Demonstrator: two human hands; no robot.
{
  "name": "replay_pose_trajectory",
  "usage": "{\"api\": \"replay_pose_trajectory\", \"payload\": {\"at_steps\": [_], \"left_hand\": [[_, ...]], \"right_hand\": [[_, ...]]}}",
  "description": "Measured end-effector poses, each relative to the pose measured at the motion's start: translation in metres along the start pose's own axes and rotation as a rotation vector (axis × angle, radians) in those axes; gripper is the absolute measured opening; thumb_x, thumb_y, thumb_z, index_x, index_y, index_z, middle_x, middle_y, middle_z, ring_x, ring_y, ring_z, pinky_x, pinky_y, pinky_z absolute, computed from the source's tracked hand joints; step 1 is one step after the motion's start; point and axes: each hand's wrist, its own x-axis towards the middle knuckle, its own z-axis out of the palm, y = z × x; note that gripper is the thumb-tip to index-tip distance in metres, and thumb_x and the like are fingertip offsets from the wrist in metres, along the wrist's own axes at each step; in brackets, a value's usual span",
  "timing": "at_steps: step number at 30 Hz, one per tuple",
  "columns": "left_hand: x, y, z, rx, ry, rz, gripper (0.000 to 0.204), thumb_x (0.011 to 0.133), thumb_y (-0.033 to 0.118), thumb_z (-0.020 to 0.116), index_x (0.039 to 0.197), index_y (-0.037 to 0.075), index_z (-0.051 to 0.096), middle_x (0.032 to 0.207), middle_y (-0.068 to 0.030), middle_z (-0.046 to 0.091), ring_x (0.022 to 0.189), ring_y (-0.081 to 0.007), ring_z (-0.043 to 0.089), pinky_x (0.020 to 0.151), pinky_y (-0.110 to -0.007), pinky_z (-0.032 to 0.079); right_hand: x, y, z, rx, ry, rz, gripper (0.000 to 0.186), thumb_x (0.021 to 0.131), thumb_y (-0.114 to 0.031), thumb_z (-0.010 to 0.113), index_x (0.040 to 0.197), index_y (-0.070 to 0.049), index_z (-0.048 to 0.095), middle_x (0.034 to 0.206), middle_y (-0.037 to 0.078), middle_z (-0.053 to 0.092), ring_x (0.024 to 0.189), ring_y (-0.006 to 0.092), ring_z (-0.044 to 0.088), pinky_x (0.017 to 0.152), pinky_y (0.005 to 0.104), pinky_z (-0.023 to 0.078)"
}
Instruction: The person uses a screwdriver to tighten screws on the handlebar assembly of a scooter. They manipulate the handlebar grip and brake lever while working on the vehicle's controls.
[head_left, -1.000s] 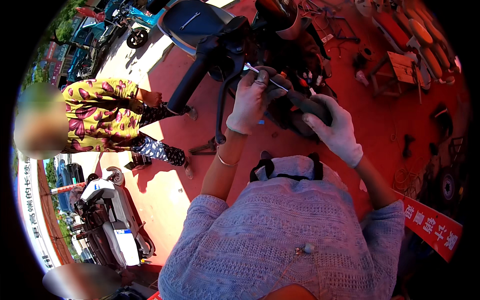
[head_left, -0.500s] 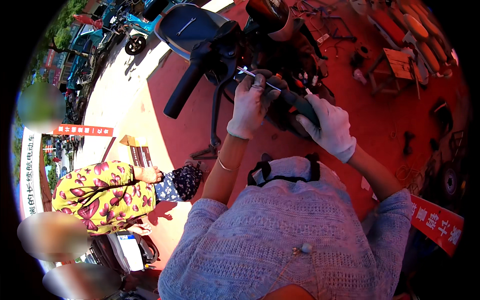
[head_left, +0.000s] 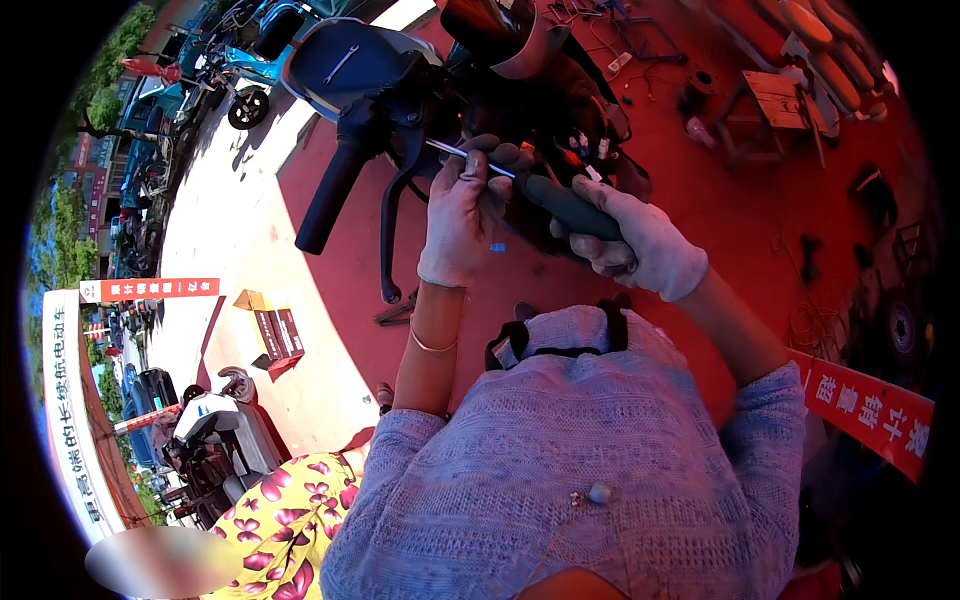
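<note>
In my gloved right hand is a screwdriver, its dark thick handle wrapped by the fingers. The metal shaft points up and left toward the scooter's handlebar. My gloved left hand pinches that shaft, its fingers closed part way along. Past the fingers, the shaft's end lies beside the dark parts at the handlebar's base; whether it touches a screw I cannot tell. A black handlebar grip and a curved brake lever stand left of my left hand. Wires with white connectors hang from the opened scooter front beyond my right hand.
An open-ended wrench lies on the dark scooter seat. A wooden stool stands on the red floor at the far right. Cartons sit to the left. A person in a yellow patterned top is close at lower left.
The person in yellow has moved down and nearer my left side, uncovering a parked scooter. Both my hands have shifted slightly left with the screwdriver; my right fingers now wrap further around its handle.
</note>
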Motion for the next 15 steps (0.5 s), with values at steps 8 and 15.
{"api": "replay_pose_trajectory", "payload": {"at_steps": [8, 15], "left_hand": [[0.007, -0.003, 0.004, 0.152, 0.025, -0.003, 0.026, 0.101, 0.014, 0.044, 0.12, -0.003, 0.047, 0.107, -0.0124, 0.06, 0.108, -0.0264, 0.061, 0.078, -0.023, 0.057], [0.003, -0.003, -0.002, 0.074, 0.025, -0.022, 0.028, 0.101, 0.015, 0.044, 0.122, -0.003, 0.046, 0.107, -0.0125, 0.06, 0.108, -0.0272, 0.061, 0.076, -0.023, 0.057]], "right_hand": [[0.01, 0.019, -0.001, -0.421, 0.143, -0.339, 0.041, 0.101, -0.037, 0.043, 0.112, 0.001, 0.053, 0.071, 0.003, 0.057, 0.053, 0.0082, 0.052, 0.043, 0.0208, 0.04], [0.011, 0.009, -0.005, 0.07, 0.04, -0.097, 0.042, 0.099, -0.037, 0.047, 0.119, 0.0, 0.048, 0.079, 0.008, 0.06, 0.057, 0.0121, 0.057, 0.045, 0.0213, 0.045]]}}
